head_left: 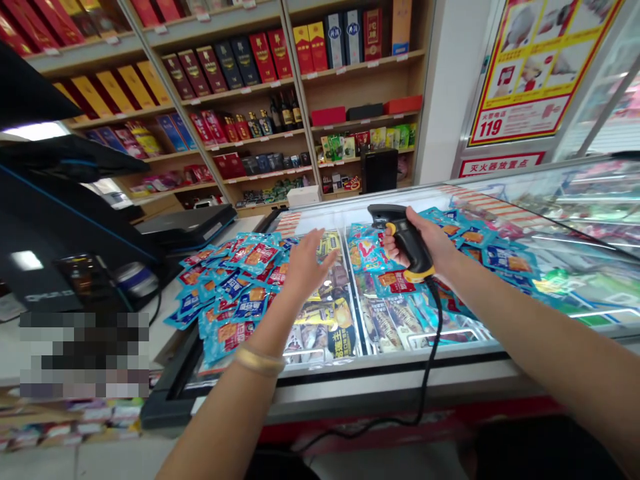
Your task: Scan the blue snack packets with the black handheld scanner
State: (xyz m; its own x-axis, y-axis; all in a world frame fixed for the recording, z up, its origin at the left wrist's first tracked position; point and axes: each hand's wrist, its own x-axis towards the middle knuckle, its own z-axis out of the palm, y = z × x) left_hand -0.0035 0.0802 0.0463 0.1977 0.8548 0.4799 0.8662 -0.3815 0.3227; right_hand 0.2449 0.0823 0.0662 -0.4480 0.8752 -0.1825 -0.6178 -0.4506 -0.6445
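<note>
My right hand (425, 237) is wrapped round the handle of a black and yellow barcode scanner (413, 247), its head turned to the left and its cable hanging down in front of the freezer. With fingers apart and nothing in them, my left hand (310, 260) hovers over the glass-topped freezer (360, 333). Just left of that hand lies a heap of blue and red snack packets (240, 280). More snack packets (480, 250) are spread on the glass to the right, partly behind my right hand and forearm. Ice creams (395, 320) show through the glass.
A dark checkout machine (65, 227) and a black flat device (190, 223) stand on the counter at left. Behind the freezer, shelves (250, 90) carry boxes and bottles. A small white box (304, 195) sits at the freezer's far side.
</note>
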